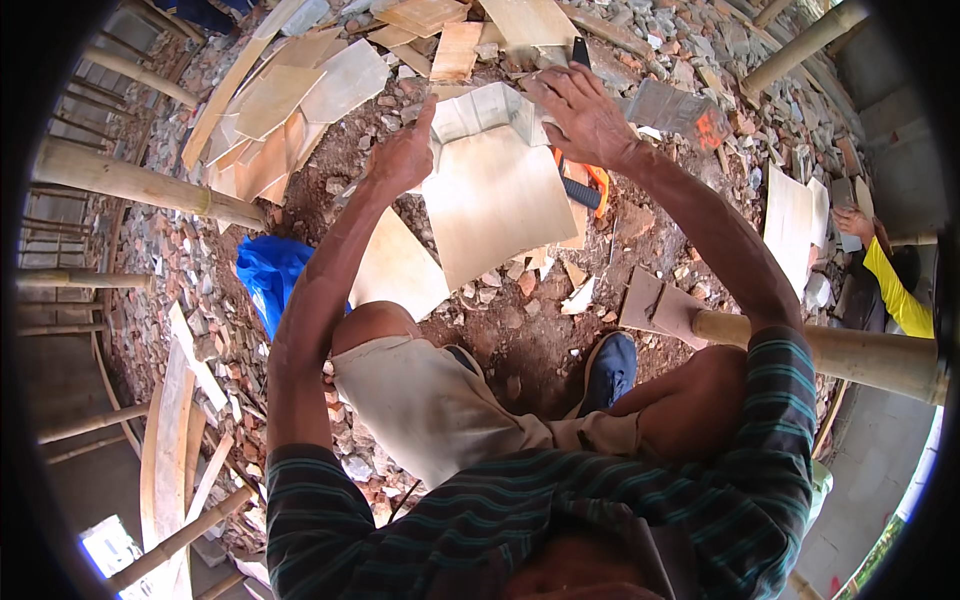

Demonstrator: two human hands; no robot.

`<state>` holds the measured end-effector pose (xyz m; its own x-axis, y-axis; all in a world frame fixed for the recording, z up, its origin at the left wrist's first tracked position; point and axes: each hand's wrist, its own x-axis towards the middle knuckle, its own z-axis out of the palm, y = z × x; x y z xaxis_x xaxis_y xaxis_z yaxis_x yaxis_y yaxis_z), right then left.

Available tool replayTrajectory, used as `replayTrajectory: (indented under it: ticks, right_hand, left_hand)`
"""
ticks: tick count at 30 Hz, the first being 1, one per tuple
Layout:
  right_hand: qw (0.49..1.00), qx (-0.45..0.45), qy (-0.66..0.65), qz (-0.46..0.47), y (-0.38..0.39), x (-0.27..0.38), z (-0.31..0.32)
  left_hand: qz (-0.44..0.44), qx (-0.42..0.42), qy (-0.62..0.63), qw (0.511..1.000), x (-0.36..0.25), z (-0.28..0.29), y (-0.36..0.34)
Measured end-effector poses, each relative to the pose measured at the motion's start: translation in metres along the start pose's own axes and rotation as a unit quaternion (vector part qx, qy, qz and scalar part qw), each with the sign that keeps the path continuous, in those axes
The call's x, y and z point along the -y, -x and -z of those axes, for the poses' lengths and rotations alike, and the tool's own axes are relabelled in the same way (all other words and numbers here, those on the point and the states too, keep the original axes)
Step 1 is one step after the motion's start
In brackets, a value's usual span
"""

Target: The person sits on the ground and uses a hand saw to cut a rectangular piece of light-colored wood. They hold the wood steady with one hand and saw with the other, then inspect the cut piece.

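A pale beige square sheet (500, 205), tile-like, lies in front of me, its far edge against a whitish block (475, 112). My left hand (402, 158) is at the left side of the block, index finger stretched forward and the other fingers partly curled. At the block's right end is my right hand (578, 112), palm down with fingers extended and apart. Beneath and beside the right hand lies a tool with an orange and black handle (583, 192); its middle is hidden, and a dark end shows beyond the fingers. Another pale sheet (395, 265) lies under my left forearm.
Rubble covers the ground. Stacked pale pieces (285, 110) lie far left, with a blue plastic bag (270, 275) nearer. A grey block with an orange mark (675, 108) is right. Bamboo poles (150, 180) jut in from both sides. Another person's yellow sleeve (897, 285) shows at right.
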<state>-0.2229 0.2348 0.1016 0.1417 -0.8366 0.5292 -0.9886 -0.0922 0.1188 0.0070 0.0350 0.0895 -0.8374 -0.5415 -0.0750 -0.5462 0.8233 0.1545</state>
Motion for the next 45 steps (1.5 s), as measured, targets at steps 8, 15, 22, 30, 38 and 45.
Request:
replayTrajectory:
  ticks: [8, 15, 22, 30, 38, 45]
  right_hand:
    - [0.986, 0.029, -0.102, 0.129, 0.046, 0.041, -0.012]
    - [0.980, 0.134, -0.139, 0.041, 0.084, 0.043, -0.038]
    - [0.974, 0.119, -0.192, -0.027, 0.098, 0.039, -0.048]
    - [0.976, 0.114, -0.175, -0.064, 0.111, 0.042, -0.048]
    - [0.952, 0.225, -0.173, -0.116, 0.142, 0.034, -0.045]
    - [0.852, 0.477, -0.132, -0.167, 0.163, 0.019, -0.057]
  left_hand:
    - [0.012, 0.004, 0.007, 1.000, -0.003, 0.003, 0.002]
    - [0.007, 0.005, 0.004, 1.000, -0.002, 0.004, 0.002]
    - [0.010, -0.004, -0.005, 1.000, 0.001, -0.002, -0.001]
    - [0.021, 0.009, -0.001, 1.000, 0.010, -0.011, -0.007]
    - [-0.019, -0.031, 0.023, 0.999, 0.015, -0.017, -0.009]
    - [0.033, 0.003, 0.016, 0.999, 0.015, -0.015, -0.006]
